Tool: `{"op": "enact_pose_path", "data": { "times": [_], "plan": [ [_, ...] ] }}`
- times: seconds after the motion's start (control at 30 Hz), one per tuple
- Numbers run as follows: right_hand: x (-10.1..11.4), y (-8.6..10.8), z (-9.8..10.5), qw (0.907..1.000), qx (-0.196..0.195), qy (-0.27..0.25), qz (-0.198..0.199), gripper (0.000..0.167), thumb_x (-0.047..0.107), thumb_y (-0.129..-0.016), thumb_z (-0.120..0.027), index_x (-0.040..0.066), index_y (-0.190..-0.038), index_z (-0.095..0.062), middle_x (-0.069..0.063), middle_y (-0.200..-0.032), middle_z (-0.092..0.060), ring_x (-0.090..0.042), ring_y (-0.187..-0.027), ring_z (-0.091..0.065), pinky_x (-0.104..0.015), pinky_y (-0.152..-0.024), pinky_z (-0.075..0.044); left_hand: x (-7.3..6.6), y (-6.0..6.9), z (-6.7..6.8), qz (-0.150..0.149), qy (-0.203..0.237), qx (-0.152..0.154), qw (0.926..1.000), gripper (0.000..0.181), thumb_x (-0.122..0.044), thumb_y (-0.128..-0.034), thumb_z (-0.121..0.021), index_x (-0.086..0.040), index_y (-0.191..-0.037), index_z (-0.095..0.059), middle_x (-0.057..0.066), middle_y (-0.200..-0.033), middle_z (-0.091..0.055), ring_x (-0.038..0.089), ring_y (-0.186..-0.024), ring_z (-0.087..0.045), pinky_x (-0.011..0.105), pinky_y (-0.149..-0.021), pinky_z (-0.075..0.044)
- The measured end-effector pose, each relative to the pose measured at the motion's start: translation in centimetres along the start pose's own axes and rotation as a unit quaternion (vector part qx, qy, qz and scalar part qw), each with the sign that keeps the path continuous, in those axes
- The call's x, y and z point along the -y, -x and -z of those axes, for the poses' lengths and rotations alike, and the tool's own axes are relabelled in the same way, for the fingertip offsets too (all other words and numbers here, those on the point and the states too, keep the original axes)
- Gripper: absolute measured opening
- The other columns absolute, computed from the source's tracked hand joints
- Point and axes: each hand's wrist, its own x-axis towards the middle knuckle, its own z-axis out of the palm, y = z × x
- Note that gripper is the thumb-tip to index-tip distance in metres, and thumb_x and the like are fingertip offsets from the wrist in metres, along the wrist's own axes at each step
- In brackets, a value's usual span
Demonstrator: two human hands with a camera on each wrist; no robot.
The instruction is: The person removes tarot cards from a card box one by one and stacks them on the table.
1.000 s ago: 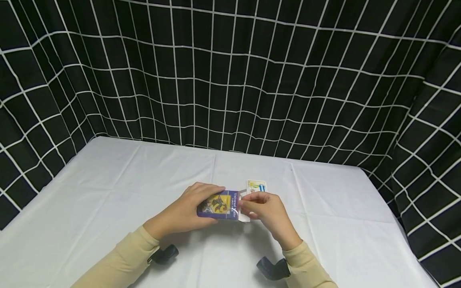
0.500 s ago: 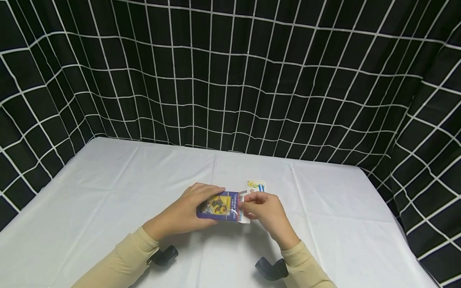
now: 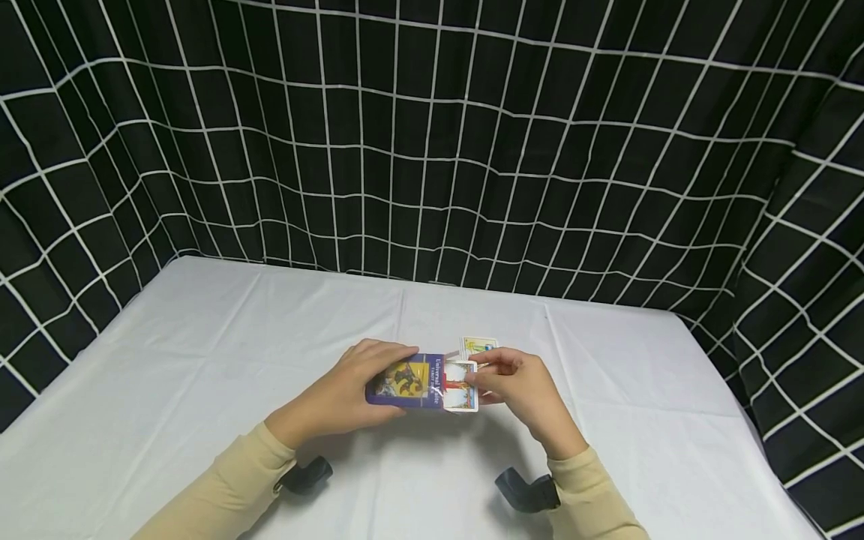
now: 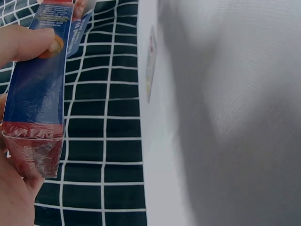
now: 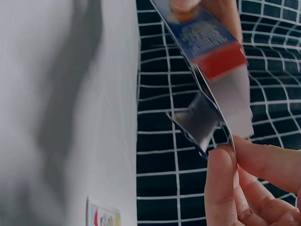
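Note:
My left hand (image 3: pixel 331 394) grips a purple-blue tarot card box (image 3: pixel 405 381) from its left end, above the white table. In the left wrist view, the thumb presses the narrow blue side of the box (image 4: pixel 35 89). My right hand (image 3: pixel 526 386) pinches a picture card (image 3: pixel 459 397) that sticks partly out of the box's right end. From the right wrist, the card (image 5: pixel 221 110) shows edge-on between thumb and forefinger, beside an open box flap (image 5: pixel 197 120). Another picture card (image 3: pixel 476 344) lies face up on the table behind the right hand, partly hidden; whether it is a stack I cannot tell.
A white cloth (image 3: pixel 290 322) with faint creases covers the table. Black curtains (image 3: pixel 432 150) with a white grid stand along the back and sides. A dark curved piece is fixed at each wrist, the left piece (image 3: pixel 307 476) and the right piece (image 3: pixel 526 491).
My right hand has moved slightly right, drawing the picture card further out of the box, so its red and blue face now shows. The left hand and box have barely shifted.

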Motion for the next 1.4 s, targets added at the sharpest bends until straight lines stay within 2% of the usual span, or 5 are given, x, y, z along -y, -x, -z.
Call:
{"op": "enact_pose_path", "data": {
  "times": [0.2, 0.53, 0.97, 1.13, 1.4],
  "plan": [
    [0.2, -0.1, 0.9, 0.9999, -0.014, 0.01, 0.0, 0.027, 0.005, -0.087, -0.069, -0.012, -0.108, -0.067, -0.008, -0.087, -0.072, -0.01, -0.069, -0.067, -0.027, -0.067, -0.061, 0.0, -0.1, 0.2, 0.003, -0.002, 0.002, 1.0, 0.076, -0.023, -0.0768, -0.082, -0.015, -0.145, -0.05, 0.006, -0.143, -0.056, 0.025, -0.129, -0.05, 0.05, -0.111, -0.039],
    [0.3, -0.2, 3.0, 0.999, -0.023, 0.04, -0.002, 0.028, 0.009, -0.086, -0.07, -0.01, -0.108, -0.069, -0.006, -0.089, -0.073, -0.009, -0.07, -0.068, -0.025, -0.069, -0.06, 0.1, -0.2, 0.4, 0.01, 0.003, -0.003, 0.9999, 0.076, -0.023, -0.0765, -0.082, -0.016, -0.146, -0.05, 0.005, -0.144, -0.056, 0.023, -0.128, -0.05, 0.049, -0.109, -0.04],
    [0.6, -0.1, 5.3, 0.999, -0.014, 0.043, -0.001, 0.033, 0.009, -0.089, -0.07, -0.013, -0.113, -0.066, -0.007, -0.094, -0.074, -0.007, -0.07, -0.07, -0.024, -0.071, -0.06, 0.3, -0.1, 0.6, 0.009, 0.003, -0.015, 0.9998, 0.076, -0.023, -0.0759, -0.083, -0.015, -0.145, -0.051, 0.004, -0.143, -0.057, 0.023, -0.129, -0.049, 0.048, -0.109, -0.041],
    [0.6, -0.1, 5.9, 0.9989, 0.0, 0.046, -0.002, 0.034, 0.007, -0.089, -0.069, -0.016, -0.114, -0.064, -0.006, -0.091, -0.075, -0.007, -0.069, -0.069, -0.025, -0.07, -0.06, 0.4, -0.1, 0.7, 0.019, 0.013, -0.011, 0.9997, 0.075, -0.023, -0.0766, -0.082, -0.016, -0.145, -0.052, 0.003, -0.143, -0.056, 0.021, -0.129, -0.048, 0.047, -0.108, -0.041],
    [0.6, 0.0, 6.7, 0.9989, 0.004, 0.045, 0.007, 0.035, 0.006, -0.09, -0.068, -0.018, -0.114, -0.063, -0.001, -0.089, -0.074, -0.006, -0.07, -0.069, -0.025, -0.07, -0.06, 0.3, -0.1, 0.7, 0.02, 0.008, -0.013, 0.9997, 0.075, -0.023, -0.0767, -0.082, -0.016, -0.144, -0.052, 0.003, -0.143, -0.057, 0.02, -0.129, -0.048, 0.046, -0.108, -0.041]
  ]
}}
